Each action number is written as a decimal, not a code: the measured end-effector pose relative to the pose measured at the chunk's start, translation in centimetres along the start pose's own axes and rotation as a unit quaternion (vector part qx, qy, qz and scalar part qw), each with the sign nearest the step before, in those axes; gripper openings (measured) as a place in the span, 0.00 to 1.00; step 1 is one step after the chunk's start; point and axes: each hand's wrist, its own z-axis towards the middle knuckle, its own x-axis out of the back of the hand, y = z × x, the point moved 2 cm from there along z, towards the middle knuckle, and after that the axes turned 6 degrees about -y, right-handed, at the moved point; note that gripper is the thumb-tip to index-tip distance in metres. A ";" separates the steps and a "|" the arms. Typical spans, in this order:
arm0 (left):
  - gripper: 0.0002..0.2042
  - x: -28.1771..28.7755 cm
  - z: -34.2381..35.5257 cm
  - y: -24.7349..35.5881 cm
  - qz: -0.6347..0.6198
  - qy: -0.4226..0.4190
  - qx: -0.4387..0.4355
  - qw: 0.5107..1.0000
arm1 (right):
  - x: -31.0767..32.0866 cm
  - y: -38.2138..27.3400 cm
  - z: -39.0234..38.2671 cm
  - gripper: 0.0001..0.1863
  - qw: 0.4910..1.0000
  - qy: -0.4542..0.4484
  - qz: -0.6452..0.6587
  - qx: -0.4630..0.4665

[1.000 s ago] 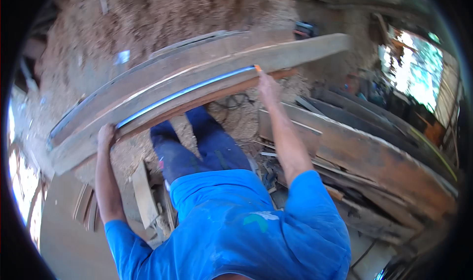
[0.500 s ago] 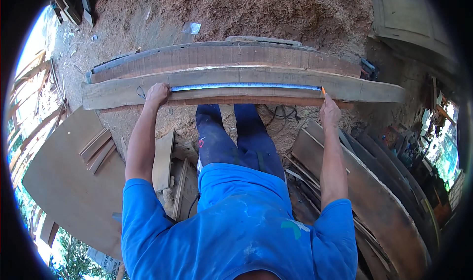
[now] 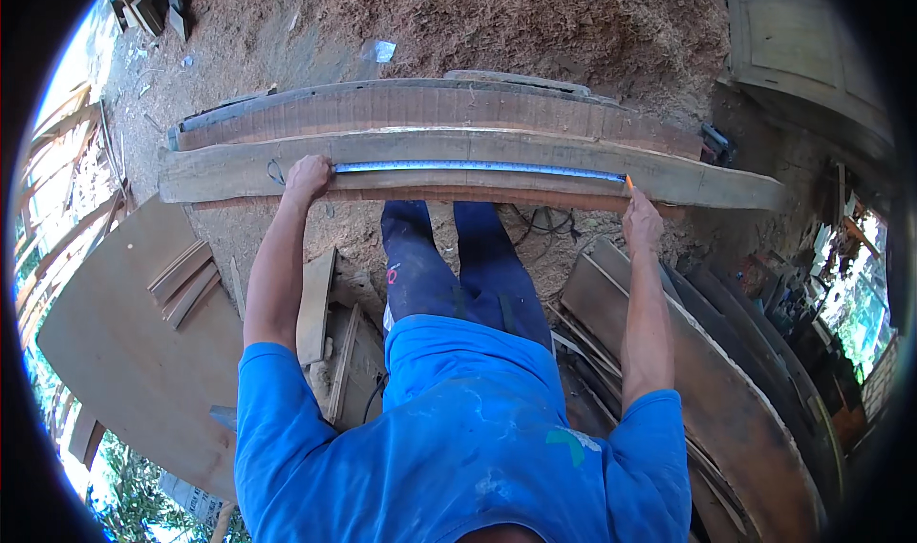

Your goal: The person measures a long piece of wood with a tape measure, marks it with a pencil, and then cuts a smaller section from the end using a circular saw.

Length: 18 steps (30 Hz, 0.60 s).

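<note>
A long wooden plank (image 3: 401,148) lies crosswise before me, its ends seeming bent by the lens. Along its near side stretches the blade of a tape measure (image 3: 478,165), pulled out straight. My left hand (image 3: 308,176) is closed around the tape measure's case at the left end of the blade; the fingers hide the case, and a dark cord loop sticks out beside it. At the blade's right end, my right hand (image 3: 643,222) pinches a thin orange pencil (image 3: 629,182), its point at the plank beside the tape's tip.
More boards (image 3: 430,106) lie just beyond the plank, over ground strewn with sawdust (image 3: 573,27). A curved-looking sheet of wood (image 3: 124,342) with short offcuts (image 3: 186,277) is at my left. Leaning planks (image 3: 726,400) crowd my right. A wooden cabinet (image 3: 798,42) stands far right.
The view has shifted slightly. The pencil and my right hand sit a touch lower in the picture; the tape stays stretched along the plank and both grips are unchanged.
</note>
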 end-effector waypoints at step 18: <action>0.14 -1.7 1.5 -1.7 0.018 0.010 -0.066 0.998 | -1.2 0.1 -0.5 0.15 0.999 0.021 0.007 -0.023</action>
